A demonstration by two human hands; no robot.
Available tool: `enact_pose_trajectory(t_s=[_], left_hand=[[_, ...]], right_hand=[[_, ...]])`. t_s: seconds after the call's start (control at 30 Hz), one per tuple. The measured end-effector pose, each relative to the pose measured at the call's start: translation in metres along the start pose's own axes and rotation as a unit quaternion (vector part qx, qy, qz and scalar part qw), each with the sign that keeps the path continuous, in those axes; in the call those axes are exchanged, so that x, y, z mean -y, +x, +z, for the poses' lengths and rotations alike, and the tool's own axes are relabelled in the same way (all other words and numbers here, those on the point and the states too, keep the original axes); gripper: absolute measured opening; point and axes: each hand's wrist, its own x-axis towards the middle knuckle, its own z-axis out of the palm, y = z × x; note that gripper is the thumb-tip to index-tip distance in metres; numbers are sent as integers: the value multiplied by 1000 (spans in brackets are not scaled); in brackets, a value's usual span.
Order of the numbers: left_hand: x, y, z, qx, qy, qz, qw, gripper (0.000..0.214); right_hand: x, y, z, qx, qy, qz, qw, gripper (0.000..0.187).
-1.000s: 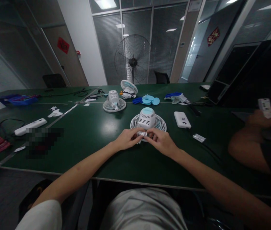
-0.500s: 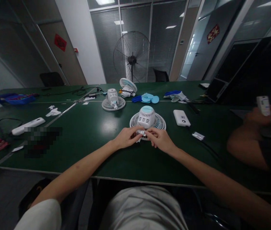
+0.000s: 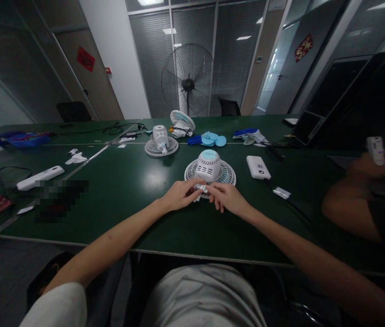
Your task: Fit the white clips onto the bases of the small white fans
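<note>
A small white fan part (image 3: pixel 209 168), a round grille with a domed motor housing capped in light blue, lies face down on the green table (image 3: pixel 131 181). My left hand (image 3: pixel 180 194) and my right hand (image 3: pixel 226 198) meet at its near edge. Both pinch a small white crumpled piece (image 3: pixel 200 189) between their fingertips, right against the grille's rim. What that piece is I cannot make out.
Two more white fan parts (image 3: pixel 161 141) (image 3: pixel 182 123) and blue blades (image 3: pixel 211 140) lie further back. A white power bank (image 3: pixel 258 167) sits to the right, a white device (image 3: pixel 40 177) and cables to the left. Another person's arm (image 3: pixel 352 204) holds a white gadget (image 3: pixel 375 150) at the right.
My right hand has shifted slightly left and down along the grille's near edge, its fingers rearranged on the white piece. The left hand has barely moved.
</note>
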Motion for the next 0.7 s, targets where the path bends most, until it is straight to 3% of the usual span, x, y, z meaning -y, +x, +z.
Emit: enact_pose_trajectory(t_s=[0.1, 0.17, 0.23, 0.3, 0.4, 0.43, 0.5, 0.6, 0.63, 0.7], left_hand=[[1, 1, 0, -2, -2, -1, 1000, 36], [1, 1, 1, -3, -2, -2, 1000, 36], [0, 1, 1, -2, -3, -1, 1000, 36], [0, 0, 1, -3, -5, 1, 1000, 36], [-1, 0, 1, -5, -1, -1, 1000, 36], [-1, 0, 1, -4, 1, -3, 1000, 36], [-1, 1, 1, 0, 2, -5, 1000, 36], [0, 1, 0, 1, -1, -3, 1000, 36], [0, 1, 0, 0, -3, -2, 1000, 36], [-1, 1, 0, -1, -4, -1, 1000, 36]], right_hand=[[2, -4, -8, -72, -182, -124, 973, 38], [4, -4, -9, -69, -212, -155, 963, 35], [6, -3, -6, -40, -136, -116, 983, 41], [8, -1, 0, 12, 9, -27, 1000, 52], [8, 0, 7, 72, 160, 78, 981, 60], [8, -1, 7, 65, 148, 77, 984, 59], [8, -4, 4, 9, 31, 19, 999, 52], [8, -6, -2, -72, -186, -95, 975, 41], [8, -6, -3, -74, -210, -113, 968, 39], [9, -4, -3, -41, -156, -95, 982, 41]])
